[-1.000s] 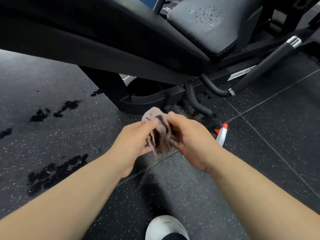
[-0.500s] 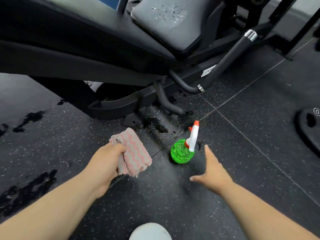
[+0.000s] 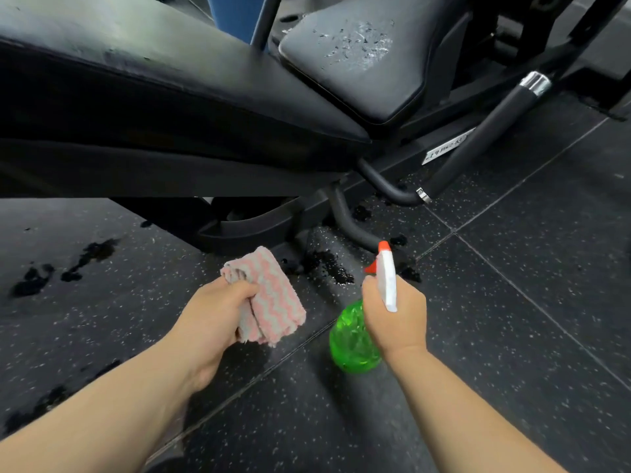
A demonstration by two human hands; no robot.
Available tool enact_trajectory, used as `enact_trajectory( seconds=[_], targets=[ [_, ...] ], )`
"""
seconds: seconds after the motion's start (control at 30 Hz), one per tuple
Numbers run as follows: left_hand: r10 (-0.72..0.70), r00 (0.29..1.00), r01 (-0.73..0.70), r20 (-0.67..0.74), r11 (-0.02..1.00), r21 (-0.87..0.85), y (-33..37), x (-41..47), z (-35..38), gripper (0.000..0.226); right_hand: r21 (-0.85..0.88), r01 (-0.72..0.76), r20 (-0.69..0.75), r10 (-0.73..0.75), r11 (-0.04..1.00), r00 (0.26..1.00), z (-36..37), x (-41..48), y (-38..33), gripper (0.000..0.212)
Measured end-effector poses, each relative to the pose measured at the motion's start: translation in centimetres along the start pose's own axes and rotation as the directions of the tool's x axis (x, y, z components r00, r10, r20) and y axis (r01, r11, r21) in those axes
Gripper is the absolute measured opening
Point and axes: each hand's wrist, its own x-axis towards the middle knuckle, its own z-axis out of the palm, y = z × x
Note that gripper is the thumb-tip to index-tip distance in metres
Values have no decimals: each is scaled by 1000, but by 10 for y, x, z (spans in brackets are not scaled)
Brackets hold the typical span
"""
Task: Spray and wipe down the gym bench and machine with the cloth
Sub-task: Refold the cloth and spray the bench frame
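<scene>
**Hands loaded: cloth in the left, spray bottle in the right**

The hands are apart, each closed on its own tool. The left hand [image 3: 218, 315] grips the folded pink-and-grey cloth [image 3: 273, 302], most of which sticks out past the fingers. The right hand [image 3: 396, 315] is wrapped round the neck of the green spray bottle [image 3: 353, 339], and its orange-tipped nozzle [image 3: 384, 247] points away from the person towards the machine frame [image 3: 478, 141]. Whether the bottle's base rests on the floor [image 3: 512, 302] or hangs just above it cannot be told. Both tools are low, in front of and below the gym bench, whose back pad [image 3: 153, 80] fills the upper left. The seat pad [image 3: 358, 63] beyond it carries scattered droplets [image 3: 355, 42] that have not been wiped.

Probable hazards from here:
- With the nozzle this low, a squeeze would likely hit the floor rather than the padding, adding to the wet patches [image 3: 327, 264] already under the frame, which are a slip risk.
- The droplets on the seat may run or dry to marks if the cloth is late.
- The cloth is held by one edge, so it could unfold or drop.
</scene>
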Motion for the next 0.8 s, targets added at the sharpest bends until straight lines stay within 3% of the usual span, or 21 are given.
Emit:
enact_trajectory(
  seconds=[0.07, 0.2, 0.4, 0.63, 0.73, 0.8],
  targets=[
    [-1, 1000, 1, -20, 1000, -23, -2, 1, -2, 22, 168, 25, 27, -30, 985, 999, -6, -5, -22, 16],
    [-14, 996, 6, -83, 995, -104, -7, 2, -5, 21, 516, -164, 337, -24, 841, 941, -2, 2, -61, 33],
    [17, 996, -25, -84, 994, -104, -10, -4, -12, 22, 353, -14, 426, -148, 935, 893, 17, 0, -95, 17],
    [29, 994, -44, -101, 988, -151, -13, -9, -33, 23, 371, 30, 459, -211, 928, 863, 24, -17, -108, 9],
    [43, 990, -67, -131, 981, -184, -13, -14, -48, 23, 365, 62, 469, -241, 929, 850, 28, -33, -126, 25],
    [56, 987, -87, -150, 974, -208, -13, -21, -60, 22, 336, 159, 464, -310, 928, 830, 28, -46, -140, 27]
  ],
)
